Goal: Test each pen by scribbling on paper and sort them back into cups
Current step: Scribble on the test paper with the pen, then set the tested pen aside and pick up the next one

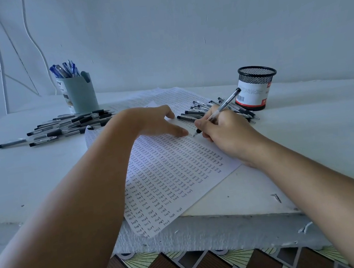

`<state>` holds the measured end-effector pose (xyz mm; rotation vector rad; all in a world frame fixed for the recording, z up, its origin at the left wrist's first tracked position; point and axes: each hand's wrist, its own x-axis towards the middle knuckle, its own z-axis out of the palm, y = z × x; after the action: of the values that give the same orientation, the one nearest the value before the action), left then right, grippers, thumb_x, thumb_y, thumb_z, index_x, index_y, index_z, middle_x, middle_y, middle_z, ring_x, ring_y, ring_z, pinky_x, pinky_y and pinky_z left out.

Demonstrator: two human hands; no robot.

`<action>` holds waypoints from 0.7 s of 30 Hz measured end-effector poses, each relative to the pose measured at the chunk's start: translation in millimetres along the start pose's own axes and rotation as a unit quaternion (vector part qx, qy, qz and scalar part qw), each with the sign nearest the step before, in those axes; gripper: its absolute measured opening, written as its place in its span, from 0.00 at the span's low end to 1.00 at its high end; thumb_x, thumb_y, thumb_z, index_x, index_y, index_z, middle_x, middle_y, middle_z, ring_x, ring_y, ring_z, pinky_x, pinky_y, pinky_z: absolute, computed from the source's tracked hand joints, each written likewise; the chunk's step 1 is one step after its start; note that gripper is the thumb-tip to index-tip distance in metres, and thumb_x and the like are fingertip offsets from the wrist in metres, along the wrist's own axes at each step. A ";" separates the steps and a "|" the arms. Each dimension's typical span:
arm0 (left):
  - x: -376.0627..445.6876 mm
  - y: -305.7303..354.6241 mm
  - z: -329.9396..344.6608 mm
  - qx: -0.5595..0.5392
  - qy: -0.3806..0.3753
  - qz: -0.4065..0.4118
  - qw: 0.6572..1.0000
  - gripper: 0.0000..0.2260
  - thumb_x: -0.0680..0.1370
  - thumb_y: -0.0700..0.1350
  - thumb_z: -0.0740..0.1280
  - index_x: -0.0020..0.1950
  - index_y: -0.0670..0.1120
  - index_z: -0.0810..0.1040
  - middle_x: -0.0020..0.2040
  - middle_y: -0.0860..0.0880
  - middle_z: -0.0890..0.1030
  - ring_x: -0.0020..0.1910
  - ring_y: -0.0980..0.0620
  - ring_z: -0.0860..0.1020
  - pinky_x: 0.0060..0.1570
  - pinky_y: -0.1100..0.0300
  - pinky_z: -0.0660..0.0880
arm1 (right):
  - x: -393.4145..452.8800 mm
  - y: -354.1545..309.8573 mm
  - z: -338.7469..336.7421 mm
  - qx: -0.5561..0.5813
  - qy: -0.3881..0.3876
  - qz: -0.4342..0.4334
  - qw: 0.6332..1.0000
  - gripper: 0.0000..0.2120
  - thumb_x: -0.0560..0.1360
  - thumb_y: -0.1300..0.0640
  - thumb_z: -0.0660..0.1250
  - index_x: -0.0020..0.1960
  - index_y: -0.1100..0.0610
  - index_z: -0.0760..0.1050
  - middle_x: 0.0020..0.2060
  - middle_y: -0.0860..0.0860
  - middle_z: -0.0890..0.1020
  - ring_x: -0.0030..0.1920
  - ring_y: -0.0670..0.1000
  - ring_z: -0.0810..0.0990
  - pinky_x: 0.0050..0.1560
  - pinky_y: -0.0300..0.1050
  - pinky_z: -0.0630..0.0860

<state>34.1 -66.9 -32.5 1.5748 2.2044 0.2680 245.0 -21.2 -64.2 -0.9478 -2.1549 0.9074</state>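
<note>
A clear pen (224, 107) stood tilted, tip on the written sheet (172, 175), pinched in the right hand (222, 130); the left hand (156, 123) pressed the sheet with straight fingers, its grip loose; pen heaps (67, 127) lay on the counter (306, 130) beside a grey cup (81, 94) and a mesh cup (255, 87).

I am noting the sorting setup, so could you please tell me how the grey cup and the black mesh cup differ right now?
The grey cup has solid walls, while the black mesh cup is wire mesh wrapped in a white and red label. The grey cup holds blue pens; no pens show above the mesh cup's rim. The grey cup stands far left of the paper, the mesh cup far right. Both stand upright on the table with a pile of loose pens in front.
</note>
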 end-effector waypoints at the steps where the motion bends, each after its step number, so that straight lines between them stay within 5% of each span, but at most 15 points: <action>1: 0.2 -0.4 0.0 0.001 0.000 0.001 1.000 0.41 0.68 0.73 0.72 0.76 0.58 0.65 0.75 0.47 0.70 0.70 0.42 0.71 0.71 0.40 0.66 | 0.6 0.0 0.4 0.008 0.012 0.003 1.000 0.09 0.83 0.47 0.66 0.46 0.50 0.77 0.35 0.45 0.82 0.35 0.45 0.78 0.41 0.45 0.73; 4: 0.3 -1.0 -0.8 0.000 -0.002 0.001 1.000 0.41 0.68 0.73 0.72 0.76 0.58 0.65 0.75 0.47 0.69 0.71 0.42 0.70 0.72 0.39 0.66 | 1.7 -0.3 -3.8 0.121 0.077 0.017 0.989 0.13 0.81 0.47 0.66 0.43 0.54 0.75 0.33 0.50 0.76 0.35 0.48 0.73 0.43 0.48 0.70; 7: 1.0 -1.6 -0.1 -0.001 -0.002 0.000 1.000 0.41 0.68 0.73 0.72 0.75 0.58 0.65 0.75 0.47 0.70 0.71 0.42 0.71 0.72 0.39 0.66 | 4.5 -4.5 -9.1 0.180 0.114 -0.018 0.977 0.12 0.81 0.54 0.65 0.41 0.60 0.72 0.31 0.45 0.72 0.31 0.42 0.68 0.39 0.41 0.67; 10: 1.6 -3.0 0.2 -0.013 -0.003 0.004 1.000 0.41 0.67 0.73 0.72 0.75 0.58 0.66 0.75 0.47 0.70 0.70 0.43 0.71 0.72 0.40 0.66 | 12.4 -10.9 -8.7 0.163 0.116 -0.064 0.978 0.05 0.85 0.55 0.59 0.52 0.55 0.70 0.33 0.45 0.73 0.31 0.42 0.71 0.39 0.42 0.71; 13: 0.7 -3.3 -0.4 -0.024 -0.002 0.008 1.000 0.40 0.68 0.71 0.73 0.75 0.57 0.66 0.75 0.47 0.70 0.70 0.43 0.71 0.72 0.40 0.66 | 21.3 -9.9 -10.3 0.040 0.050 -0.072 0.995 0.19 0.85 0.38 0.55 0.71 0.45 0.62 0.58 0.45 0.80 0.53 0.44 0.77 0.57 0.48 0.69; 15: 0.1 -3.2 -0.8 -0.032 -0.002 0.010 0.999 0.39 0.69 0.70 0.73 0.75 0.57 0.66 0.74 0.47 0.70 0.70 0.43 0.70 0.72 0.40 0.65 | 26.1 -6.9 -11.6 -0.004 0.037 -0.101 0.994 0.21 0.86 0.38 0.52 0.77 0.41 0.60 0.68 0.47 0.77 0.63 0.45 0.75 0.63 0.47 0.68; 18: 0.0 -3.8 -1.4 -0.036 -0.002 0.014 0.999 0.39 0.69 0.69 0.74 0.75 0.57 0.67 0.74 0.46 0.70 0.70 0.43 0.71 0.72 0.40 0.66 | 31.3 -0.2 -11.9 -0.121 0.100 -0.153 0.976 0.18 0.88 0.43 0.51 0.75 0.43 0.68 0.46 0.49 0.82 0.45 0.52 0.80 0.48 0.50 0.75; 21: 1.1 -4.5 -1.3 -0.035 -0.005 0.016 0.999 0.39 0.68 0.70 0.74 0.75 0.57 0.67 0.75 0.46 0.70 0.70 0.42 0.71 0.72 0.39 0.66 | 33.5 5.1 -13.2 -0.293 0.123 -0.178 0.931 0.18 0.88 0.46 0.50 0.72 0.47 0.72 0.35 0.48 0.82 0.37 0.56 0.80 0.53 0.54 0.76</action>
<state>29.4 -67.3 -33.3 1.5703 2.1409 0.3427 238.0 12.4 -52.1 -0.8325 -2.3022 -0.0446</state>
